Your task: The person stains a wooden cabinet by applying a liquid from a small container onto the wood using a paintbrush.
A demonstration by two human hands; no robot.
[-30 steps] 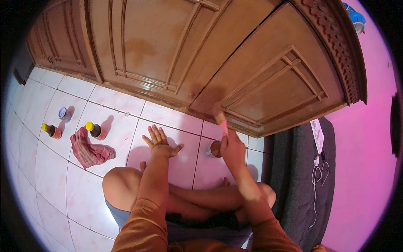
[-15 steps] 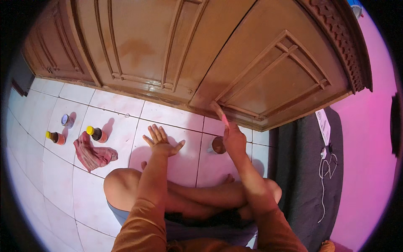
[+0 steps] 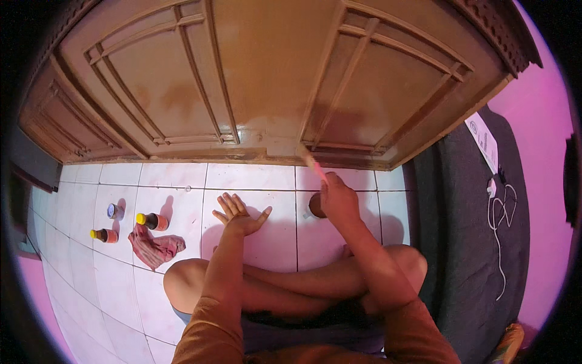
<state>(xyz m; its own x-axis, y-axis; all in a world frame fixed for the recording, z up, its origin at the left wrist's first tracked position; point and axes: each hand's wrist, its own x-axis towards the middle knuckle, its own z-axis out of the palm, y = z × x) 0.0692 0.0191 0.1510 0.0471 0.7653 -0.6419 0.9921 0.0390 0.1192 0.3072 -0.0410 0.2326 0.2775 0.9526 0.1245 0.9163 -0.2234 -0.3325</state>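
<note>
In my right hand (image 3: pixel 340 197) is a paintbrush with a pink handle (image 3: pixel 316 168), its fingers closed round the handle. The bristle end points up at the lower edge of a brown wooden cabinet (image 3: pixel 267 85), by the corner of the right panel's moulding; the tip is blurred, so contact is hard to make out. Beside that hand, partly behind it, a cup of brown liquid (image 3: pixel 316 207) stands on the tiles. My left hand (image 3: pixel 242 219) is spread out with its fingers apart, resting on the white tiled floor (image 3: pixel 267 242), holding nothing.
To the left stand two dark bottles with yellow caps (image 3: pixel 151 221) (image 3: pixel 104 235), a small round container (image 3: pixel 113 211) and a crumpled red cloth (image 3: pixel 156 250). On the right lies a dark mattress (image 3: pixel 461 242) bearing a white cable (image 3: pixel 498 230) and a paper sheet (image 3: pixel 483 139).
The view has swung, so the cabinet's lower edge appears more level. My right hand still holds the brush, its tip now near the panel's lower left corner. The left hand stays on the floor.
</note>
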